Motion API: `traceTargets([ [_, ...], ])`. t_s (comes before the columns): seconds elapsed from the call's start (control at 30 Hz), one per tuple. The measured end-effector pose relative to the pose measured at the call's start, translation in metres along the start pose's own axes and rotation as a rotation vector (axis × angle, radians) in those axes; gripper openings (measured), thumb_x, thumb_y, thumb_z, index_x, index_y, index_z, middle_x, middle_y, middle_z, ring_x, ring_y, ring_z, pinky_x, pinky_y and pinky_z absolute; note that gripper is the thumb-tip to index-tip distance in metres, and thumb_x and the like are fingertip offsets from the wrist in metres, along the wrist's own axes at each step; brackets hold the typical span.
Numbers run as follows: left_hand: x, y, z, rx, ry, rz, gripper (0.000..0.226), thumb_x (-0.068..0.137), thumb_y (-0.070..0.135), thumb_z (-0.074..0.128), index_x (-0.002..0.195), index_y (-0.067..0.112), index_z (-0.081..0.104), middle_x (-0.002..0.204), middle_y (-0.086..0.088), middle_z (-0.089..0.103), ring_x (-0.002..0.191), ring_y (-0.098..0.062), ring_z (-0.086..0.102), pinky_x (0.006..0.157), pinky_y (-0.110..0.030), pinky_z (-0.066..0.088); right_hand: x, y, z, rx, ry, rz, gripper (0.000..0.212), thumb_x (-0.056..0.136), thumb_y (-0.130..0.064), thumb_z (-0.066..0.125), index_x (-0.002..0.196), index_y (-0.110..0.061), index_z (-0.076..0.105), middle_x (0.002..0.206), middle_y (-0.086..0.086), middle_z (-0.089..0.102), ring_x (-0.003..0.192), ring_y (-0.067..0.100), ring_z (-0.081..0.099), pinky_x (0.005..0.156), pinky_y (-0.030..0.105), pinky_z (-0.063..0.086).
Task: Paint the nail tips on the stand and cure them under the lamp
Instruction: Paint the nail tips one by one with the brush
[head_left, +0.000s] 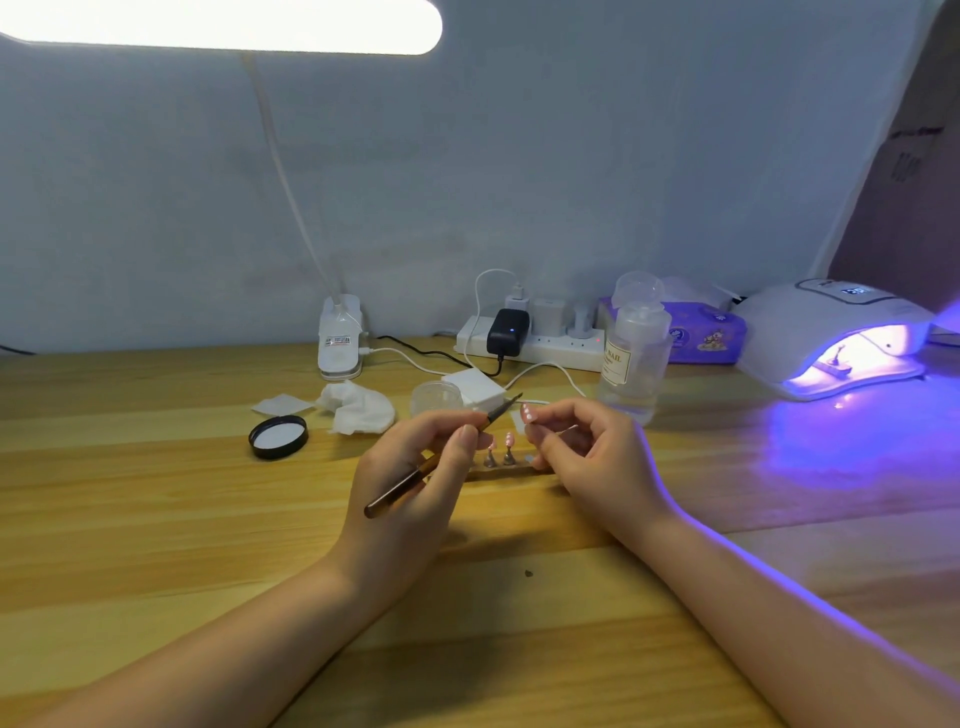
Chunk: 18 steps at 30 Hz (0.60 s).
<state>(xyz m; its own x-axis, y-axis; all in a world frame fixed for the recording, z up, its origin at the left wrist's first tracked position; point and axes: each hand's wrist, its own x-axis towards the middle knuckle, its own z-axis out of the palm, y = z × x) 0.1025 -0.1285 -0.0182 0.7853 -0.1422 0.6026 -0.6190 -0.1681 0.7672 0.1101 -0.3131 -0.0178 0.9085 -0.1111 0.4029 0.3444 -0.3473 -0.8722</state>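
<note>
My left hand (415, 467) grips a thin brown brush (395, 491); its dark tip points up and right, just above the nail stand (498, 470). Two pink nail tips (508, 440) sit on small metal cones on that stand, between my hands. My right hand (587, 457) has curled fingers, and the lower ones wrap the stand's right end. The white curing lamp (831, 332) at the far right glows purple, with one small holder (835, 359) inside its mouth.
Behind the stand are a clear jar (436, 397), white cotton pads (475, 387), crumpled tissues (358, 408) and a black lid (278, 436). A clear bottle (631, 358), a power strip (530, 343), a purple tissue pack (701, 335) and a desk-lamp base (340, 338) line the wall.
</note>
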Motion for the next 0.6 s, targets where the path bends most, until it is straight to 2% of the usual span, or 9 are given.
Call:
traceTargets([
  [0.17, -0.0015, 0.0012, -0.0014, 0.002, -0.046, 0.014, 0.025, 0.087, 0.036, 0.056, 0.100, 0.021, 0.072, 0.088, 0.007, 0.074, 0.092, -0.015, 0.068, 0.078, -0.028, 0.052, -0.0001, 0.0005, 0.0005, -0.014, 0.025, -0.003, 0.011, 0.085, -0.010, 0.069, 0.087, -0.020, 0.069, 0.071, 0.012, 0.070, 0.065, 0.016, 0.069, 0.064, 0.037, 0.055],
  [0.23, -0.0023, 0.0014, -0.0025, -0.021, -0.041, 0.026, 0.027, 0.085, 0.036, 0.053, 0.094, 0.019, 0.072, 0.084, 0.004, 0.073, 0.088, -0.018, 0.068, 0.077, -0.033, 0.053, 0.0002, 0.0008, 0.0007, -0.024, 0.026, -0.002, 0.012, 0.085, -0.009, 0.069, 0.088, -0.020, 0.070, 0.070, 0.010, 0.070, 0.064, 0.014, 0.068, 0.062, 0.034, 0.054],
  [0.33, -0.0032, 0.0017, -0.0018, -0.060, -0.016, 0.021, 0.024, 0.085, 0.035, 0.051, 0.089, 0.019, 0.068, 0.081, 0.004, 0.071, 0.081, -0.011, 0.068, 0.071, -0.026, 0.053, 0.0001, 0.0018, 0.0010, -0.022, 0.027, -0.013, 0.008, 0.085, -0.012, 0.070, 0.088, -0.019, 0.071, 0.067, 0.003, 0.069, 0.061, 0.010, 0.066, 0.056, 0.024, 0.051],
  [0.5, -0.0013, 0.0015, 0.0006, -0.002, -0.012, 0.009, 0.016, 0.090, 0.029, 0.057, 0.102, 0.023, 0.068, 0.091, 0.011, 0.072, 0.091, -0.006, 0.067, 0.074, -0.015, 0.049, 0.0002, 0.0034, 0.0000, -0.073, 0.045, -0.053, 0.009, 0.085, -0.012, 0.070, 0.090, -0.019, 0.072, 0.066, -0.001, 0.067, 0.063, 0.020, 0.062, 0.057, 0.030, 0.049],
  [0.6, -0.0013, 0.0026, 0.0013, 0.001, -0.036, 0.004, 0.025, 0.088, 0.038, 0.058, 0.106, 0.025, 0.069, 0.093, 0.009, 0.074, 0.095, -0.012, 0.068, 0.080, -0.027, 0.054, -0.0001, 0.0032, 0.0002, -0.098, 0.056, -0.079, 0.010, 0.085, -0.012, 0.070, 0.091, -0.020, 0.073, 0.065, -0.003, 0.065, 0.065, 0.022, 0.062, 0.058, 0.033, 0.050],
])
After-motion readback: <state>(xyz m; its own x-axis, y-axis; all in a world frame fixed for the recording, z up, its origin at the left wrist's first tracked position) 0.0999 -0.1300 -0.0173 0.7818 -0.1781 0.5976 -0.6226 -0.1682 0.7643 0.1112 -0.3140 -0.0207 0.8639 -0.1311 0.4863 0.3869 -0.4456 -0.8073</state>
